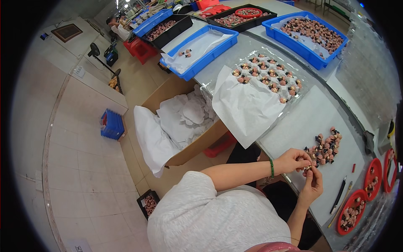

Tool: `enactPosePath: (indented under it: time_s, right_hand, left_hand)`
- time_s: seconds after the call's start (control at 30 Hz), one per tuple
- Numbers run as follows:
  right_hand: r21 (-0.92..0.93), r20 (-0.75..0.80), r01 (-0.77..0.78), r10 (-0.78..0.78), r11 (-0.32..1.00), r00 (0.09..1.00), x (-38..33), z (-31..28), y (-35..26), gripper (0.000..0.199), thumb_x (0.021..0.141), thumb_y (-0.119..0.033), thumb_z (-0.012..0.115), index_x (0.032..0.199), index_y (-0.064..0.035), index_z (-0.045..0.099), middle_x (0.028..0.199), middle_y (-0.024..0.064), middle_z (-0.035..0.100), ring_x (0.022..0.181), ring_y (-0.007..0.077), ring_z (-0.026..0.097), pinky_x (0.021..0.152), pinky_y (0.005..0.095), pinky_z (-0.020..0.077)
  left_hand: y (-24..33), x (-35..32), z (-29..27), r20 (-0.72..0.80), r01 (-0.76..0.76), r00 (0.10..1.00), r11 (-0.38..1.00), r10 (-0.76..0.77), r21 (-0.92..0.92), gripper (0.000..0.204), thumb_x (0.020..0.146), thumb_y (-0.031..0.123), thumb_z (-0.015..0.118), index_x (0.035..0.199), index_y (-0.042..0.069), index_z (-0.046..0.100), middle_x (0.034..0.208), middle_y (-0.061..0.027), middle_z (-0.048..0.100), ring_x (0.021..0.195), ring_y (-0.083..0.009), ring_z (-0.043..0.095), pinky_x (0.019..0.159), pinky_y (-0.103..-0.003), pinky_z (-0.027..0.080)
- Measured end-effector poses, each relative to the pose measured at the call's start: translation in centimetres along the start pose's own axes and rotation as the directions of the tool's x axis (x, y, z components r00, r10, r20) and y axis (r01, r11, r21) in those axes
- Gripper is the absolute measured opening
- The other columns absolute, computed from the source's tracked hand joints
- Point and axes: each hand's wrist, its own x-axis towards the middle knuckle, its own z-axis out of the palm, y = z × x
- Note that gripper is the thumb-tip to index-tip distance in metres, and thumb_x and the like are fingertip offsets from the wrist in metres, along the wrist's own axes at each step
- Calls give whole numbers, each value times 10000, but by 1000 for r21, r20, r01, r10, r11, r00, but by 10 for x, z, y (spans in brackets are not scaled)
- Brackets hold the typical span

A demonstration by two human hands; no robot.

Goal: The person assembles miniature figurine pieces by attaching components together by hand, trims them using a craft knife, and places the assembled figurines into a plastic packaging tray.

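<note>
My left hand [293, 161], with a green bracelet at its wrist, is closed in a pinch at the table's near edge. My right hand [311, 187] meets it there, thumb and fingers pressed together. Between the fingertips of both hands is a small pink-and-cream figurine [307, 168], mostly covered by the fingers. Just beyond my hands lies a loose pile of similar small figurines [326, 148], pink with dark parts. Farther off, rows of such figurines [268, 75] lie on white paper [247, 107] over clear plastic.
Red round trays [351, 212] with pieces stand at the right, beside a black pen-like tool [338, 195] and a thin stick [345, 197]. Blue trays [197, 54] and black trays stand at the back. A cardboard box [197, 140] of white paper stands left of the table.
</note>
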Motion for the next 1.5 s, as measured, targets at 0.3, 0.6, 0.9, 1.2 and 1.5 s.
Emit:
enactPosePath:
  time_s: [0.3, 0.6, 0.9, 1.2, 1.5]
  right_hand:
    - [-31, 1, -80, 81, 996, 997, -2, 3, -4, 165, 853, -44, 557, 997, 35, 576, 924, 75, 583, 765, 116, 571, 677, 220, 481]
    - [-78, 24, 7, -5, 997, 1000, -2, 3, -1, 160, 862, -52, 545, 990, 39, 579, 934, 84, 573, 754, 116, 569, 662, 220, 479]
    - [-69, 16, -6, 7, 998, 1000, -3, 4, -1, 162, 858, -61, 556, 986, 37, 579, 922, 78, 575, 746, 114, 563, 665, 225, 477]
    - [-94, 11, 27, -26, 995, 1000, -4, 3, 1, 157, 841, -18, 564, 989, 31, 582, 970, 76, 562, 783, 111, 552, 687, 216, 465]
    - [-62, -1, 19, -19, 998, 1000, -2, 1, 2, 212, 834, 7, 558, 1045, 13, 543, 1018, 71, 555, 875, 126, 553, 775, 239, 452]
  left_hand:
    - [-1, -1, -2, -44, 3, 999, 1000, -2, 25, 162, 849, 140, 580, 940, 9, 604, 722, -2, 563, 597, -53, 492, 538, -192, 422]
    - [-9, 0, -2, -75, -13, 997, 999, 11, -30, 132, 849, 128, 566, 865, 4, 609, 637, -7, 555, 516, -60, 488, 480, -198, 411]
    - [-10, -1, -5, -31, 29, 999, 1000, -29, 12, 172, 872, 148, 547, 944, 2, 601, 705, 1, 560, 592, -55, 496, 541, -195, 426]
    - [-6, -2, -5, -17, 49, 999, 999, -49, -19, 171, 861, 116, 553, 979, -2, 592, 733, -6, 565, 599, -59, 498, 558, -194, 429]
    - [-4, -3, -7, 53, 29, 998, 998, -26, -57, 227, 838, 90, 578, 1050, 10, 569, 915, -30, 582, 808, -70, 542, 708, -208, 469]
